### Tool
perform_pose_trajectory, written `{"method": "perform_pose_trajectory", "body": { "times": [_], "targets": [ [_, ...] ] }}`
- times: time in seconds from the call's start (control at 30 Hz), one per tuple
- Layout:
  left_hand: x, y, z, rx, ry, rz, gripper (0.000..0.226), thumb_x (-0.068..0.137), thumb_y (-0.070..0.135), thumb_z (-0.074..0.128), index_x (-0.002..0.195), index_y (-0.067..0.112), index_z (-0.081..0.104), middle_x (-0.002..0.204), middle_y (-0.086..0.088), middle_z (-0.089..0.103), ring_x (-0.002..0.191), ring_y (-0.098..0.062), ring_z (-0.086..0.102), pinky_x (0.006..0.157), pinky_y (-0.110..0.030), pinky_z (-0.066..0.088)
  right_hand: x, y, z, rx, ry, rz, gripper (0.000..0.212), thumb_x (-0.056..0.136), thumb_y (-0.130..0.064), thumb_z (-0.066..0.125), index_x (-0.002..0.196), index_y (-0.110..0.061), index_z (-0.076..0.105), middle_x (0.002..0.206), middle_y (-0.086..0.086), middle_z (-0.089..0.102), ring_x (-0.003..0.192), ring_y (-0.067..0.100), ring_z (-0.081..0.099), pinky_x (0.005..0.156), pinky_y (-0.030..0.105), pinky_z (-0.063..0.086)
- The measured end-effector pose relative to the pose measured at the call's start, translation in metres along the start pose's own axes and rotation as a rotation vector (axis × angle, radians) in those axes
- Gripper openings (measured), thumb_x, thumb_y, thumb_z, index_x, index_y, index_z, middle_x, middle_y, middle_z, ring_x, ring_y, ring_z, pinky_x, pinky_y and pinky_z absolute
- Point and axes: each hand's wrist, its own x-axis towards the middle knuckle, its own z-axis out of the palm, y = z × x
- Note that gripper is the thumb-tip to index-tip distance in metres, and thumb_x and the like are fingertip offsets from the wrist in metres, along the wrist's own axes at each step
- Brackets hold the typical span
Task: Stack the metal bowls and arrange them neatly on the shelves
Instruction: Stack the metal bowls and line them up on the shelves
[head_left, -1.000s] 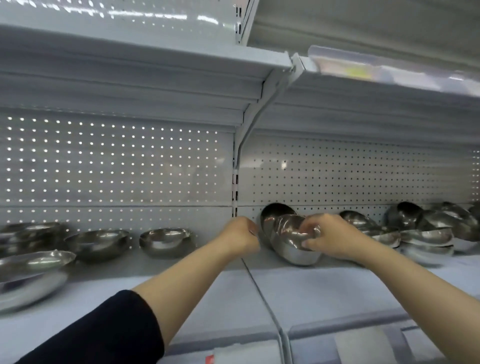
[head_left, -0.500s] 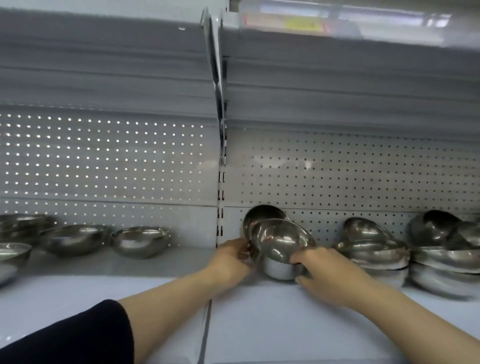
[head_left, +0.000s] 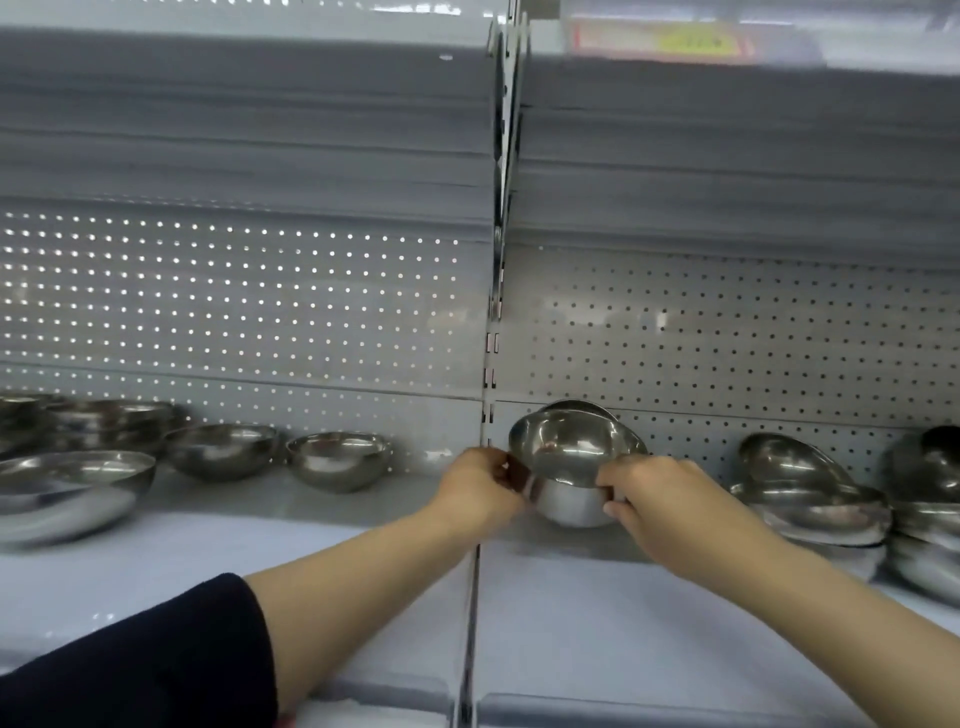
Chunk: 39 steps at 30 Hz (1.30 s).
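A grey metal store rack is being viewed from close range. Its back wall is being formed by a perforated panel (head_left: 234, 296) on the left and a second pegboard panel (head_left: 753, 332) on the right, light being let through the left holes as bright dots. The two bays are being divided by a slotted upright post (head_left: 491, 364). The ribbed underside of an upper shelf (head_left: 249, 114) is being seen overhead. A blurred yellow-red price label (head_left: 670, 39) is being carried on its right front edge.
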Motion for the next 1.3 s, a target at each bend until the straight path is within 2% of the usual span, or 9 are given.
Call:
{"method": "perform_pose_trajectory", "body": {
  "times": [0.13, 0.3, 0.5, 0.77, 0.87, 1.03, 1.13, 1.23, 1.3],
  "targets": [
    [-0.019, -0.004, -0.051, -0.085, 0.047, -0.055, 0.019, 0.075, -0.004, 0.063, 0.093, 0.001, 0.068, 0.081, -0.006, 0.065, 0.077, -0.015, 0.056, 0.073, -0.022, 0.044, 0.012, -0.041, -0.01, 0.072, 0.032, -0.098, 0.017, 0.094, -0.021, 0.048, 0.077, -0.019, 0.051, 0.081, -0.001, 0.058, 0.073, 0.017, 0.054, 0.077, 0.039, 0.051],
    [-0.057, -0.025, -0.118, -0.108, 0.111, -0.097, 0.019, 0.07, -0.009, 0.065, 0.08, 0.007, 0.069, 0.079, -0.003, 0.069, 0.074, -0.013, 0.06, 0.077, -0.024, 0.046, 0.028, -0.106, -0.006, 0.131, 0.01, -0.241, 0.011, 0.094, -0.021, 0.048, 0.085, -0.016, 0.053, 0.092, 0.003, 0.059, 0.085, 0.027, 0.054, 0.077, 0.04, 0.049],
    [-0.081, -0.064, -0.168, -0.027, 0.211, -0.189, 0.025, 0.069, -0.02, 0.061, 0.081, 0.001, 0.068, 0.078, -0.008, 0.068, 0.075, -0.017, 0.06, 0.078, -0.029, 0.046, 0.047, -0.17, 0.008, 0.19, -0.055, -0.363, 0.01, 0.095, -0.018, 0.047, 0.086, -0.015, 0.047, 0.101, 0.01, 0.058, 0.093, 0.031, 0.052, 0.071, 0.036, 0.043],
    [-0.09, -0.088, -0.196, 0.044, 0.291, -0.247, 0.035, 0.064, -0.023, 0.051, 0.06, 0.01, 0.061, 0.058, -0.002, 0.06, 0.066, -0.017, 0.053, 0.069, -0.029, 0.039, 0.057, -0.213, 0.015, 0.178, -0.025, -0.44, 0.011, 0.092, -0.015, 0.048, 0.081, -0.014, 0.047, 0.095, 0.011, 0.06, 0.078, 0.03, 0.047, 0.063, 0.034, 0.034],
    [-0.091, -0.092, -0.198, 0.096, 0.257, -0.249, 0.035, 0.066, -0.021, 0.05, 0.065, 0.012, 0.062, 0.061, -0.002, 0.06, 0.064, -0.018, 0.054, 0.068, -0.027, 0.038, 0.055, -0.218, 0.018, 0.184, -0.031, -0.448, 0.008, 0.091, -0.016, 0.048, 0.083, -0.014, 0.047, 0.098, 0.012, 0.061, 0.089, 0.034, 0.055, 0.07, 0.037, 0.043],
    [-0.089, -0.096, -0.194, 0.17, 0.301, -0.229, 0.033, 0.066, -0.015, 0.053, 0.078, 0.013, 0.063, 0.075, -0.004, 0.065, 0.067, -0.02, 0.06, 0.067, -0.027, 0.045, 0.053, -0.218, 0.02, 0.178, -0.018, -0.452, 0.01, 0.092, -0.016, 0.047, 0.083, -0.015, 0.044, 0.099, 0.011, 0.061, 0.09, 0.035, 0.055, 0.074, 0.039, 0.045],
    [-0.089, -0.096, -0.194, 0.194, 0.305, -0.23, 0.033, 0.067, -0.012, 0.056, 0.087, 0.013, 0.065, 0.084, -0.006, 0.068, 0.073, -0.022, 0.063, 0.074, -0.034, 0.051, 0.053, -0.218, 0.019, 0.168, -0.019, -0.455, 0.006, 0.093, -0.017, 0.047, 0.09, -0.013, 0.049, 0.103, 0.011, 0.061, 0.094, 0.035, 0.055, 0.077, 0.039, 0.044],
    [-0.095, -0.088, -0.193, 0.258, 0.365, -0.227, 0.041, 0.07, -0.011, 0.057, 0.103, 0.013, 0.065, 0.101, -0.003, 0.067, 0.095, -0.022, 0.063, 0.088, -0.034, 0.049, 0.054, -0.214, 0.015, 0.204, -0.017, -0.438, 0.019, 0.091, -0.021, 0.05, 0.109, -0.016, 0.053, 0.113, 0.004, 0.055, 0.103, 0.031, 0.053, 0.084, 0.039, 0.044],
    [-0.104, -0.08, -0.19, 0.357, 0.523, -0.102, 0.054, 0.072, -0.013, 0.056, 0.119, 0.012, 0.06, 0.112, 0.0, 0.061, 0.107, -0.02, 0.057, 0.094, -0.03, 0.044, 0.057, -0.194, 0.006, 0.259, 0.019, -0.386, 0.031, 0.09, -0.026, 0.054, 0.121, -0.023, 0.051, 0.119, -0.002, 0.049, 0.105, 0.027, 0.052, 0.088, 0.037, 0.043]
  ]
}}
